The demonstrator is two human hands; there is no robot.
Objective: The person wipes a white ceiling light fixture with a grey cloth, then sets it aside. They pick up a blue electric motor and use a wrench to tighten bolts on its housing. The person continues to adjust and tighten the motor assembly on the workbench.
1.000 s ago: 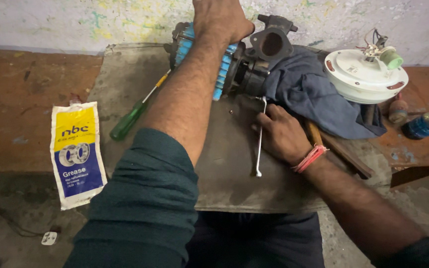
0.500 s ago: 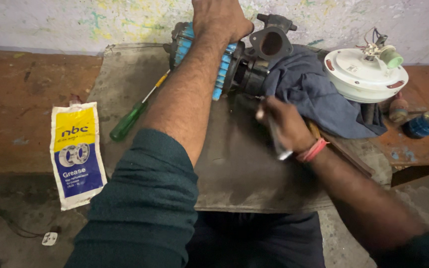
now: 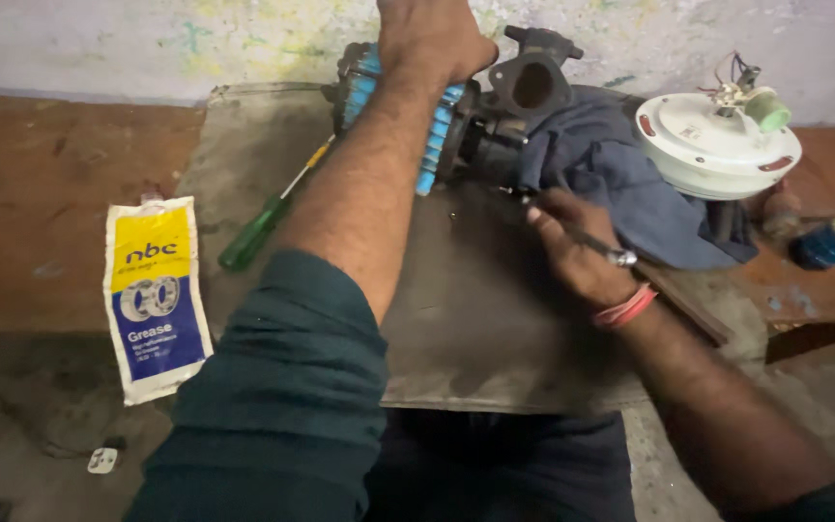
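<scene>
Right hand [image 3: 577, 253] raised spanner [image 3: 587, 244] to pump [image 3: 466, 116], gripping it | left hand [image 3: 434, 39] clamped atop pump

Count from my view: 2 hands, my left hand [image 3: 434, 41] and my right hand [image 3: 572, 246]. 1 pump [image 3: 466, 106], 1 wrench [image 3: 587, 242], 1 screwdriver [image 3: 268, 217], 1 grease packet [image 3: 155, 295], 1 blue cloth [image 3: 630, 184], 1 white fan motor [image 3: 717, 145], 1 small blue can [image 3: 828, 244], 1 mat [image 3: 475, 329].
</scene>
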